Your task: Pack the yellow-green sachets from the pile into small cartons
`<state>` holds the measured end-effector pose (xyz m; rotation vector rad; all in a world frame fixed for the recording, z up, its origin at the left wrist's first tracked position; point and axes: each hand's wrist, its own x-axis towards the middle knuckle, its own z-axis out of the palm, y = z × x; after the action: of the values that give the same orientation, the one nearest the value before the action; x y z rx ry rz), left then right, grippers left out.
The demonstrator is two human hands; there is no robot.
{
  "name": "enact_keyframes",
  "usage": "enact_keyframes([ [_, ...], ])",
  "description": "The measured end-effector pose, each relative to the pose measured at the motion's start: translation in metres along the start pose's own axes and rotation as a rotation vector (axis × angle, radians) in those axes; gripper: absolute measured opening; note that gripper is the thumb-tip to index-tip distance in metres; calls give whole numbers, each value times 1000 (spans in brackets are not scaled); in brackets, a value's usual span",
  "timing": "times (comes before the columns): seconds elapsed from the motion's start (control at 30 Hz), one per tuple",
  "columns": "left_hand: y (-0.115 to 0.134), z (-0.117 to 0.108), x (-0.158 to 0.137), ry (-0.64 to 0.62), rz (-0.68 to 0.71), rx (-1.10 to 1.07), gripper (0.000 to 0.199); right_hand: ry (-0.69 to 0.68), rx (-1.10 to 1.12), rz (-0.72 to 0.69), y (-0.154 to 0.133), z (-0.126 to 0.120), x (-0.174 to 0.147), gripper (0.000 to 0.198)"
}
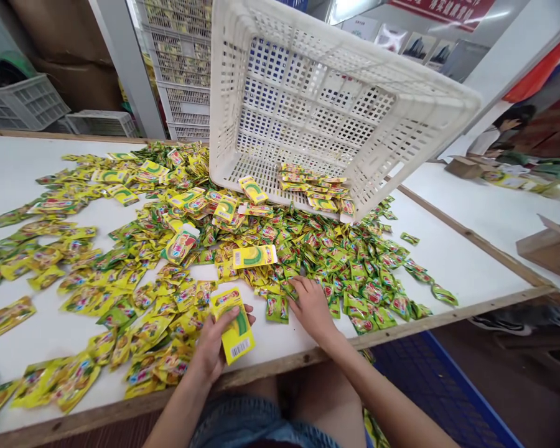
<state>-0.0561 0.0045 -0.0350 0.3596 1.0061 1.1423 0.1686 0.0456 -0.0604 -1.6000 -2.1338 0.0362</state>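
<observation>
My left hand grips a flat yellow carton with a green curve and a barcode, the thumb lying across its front. To its right, at the near edge of the pile, my right hand has its fingers bent and pressed together on a small green packet; the fingertips are partly hidden. Another green packet lies just beside those fingers. Yellow packets are spread around my left hand, and green packets are heaped to the right. Another yellow carton rests on the heap ahead of both hands.
A white plastic crate stands tipped on its side behind the pile, with several cartons inside. The table's wooden edge runs in front of me. A blue crate is below right; a person sits farther off.
</observation>
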Motion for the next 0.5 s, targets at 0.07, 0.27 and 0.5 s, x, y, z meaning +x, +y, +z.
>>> enact_keyframes([
  [0.07,-3,0,1,-15,4,81,27,13,52,-14,-1,-1,1,22],
  [0.27,-13,22,22,-79,-43,252,36,88,282,87,-4,-8,7,20],
  [0.5,-8,15,11,-145,-57,237,36,125,797,458,-2,-13,-4,31],
])
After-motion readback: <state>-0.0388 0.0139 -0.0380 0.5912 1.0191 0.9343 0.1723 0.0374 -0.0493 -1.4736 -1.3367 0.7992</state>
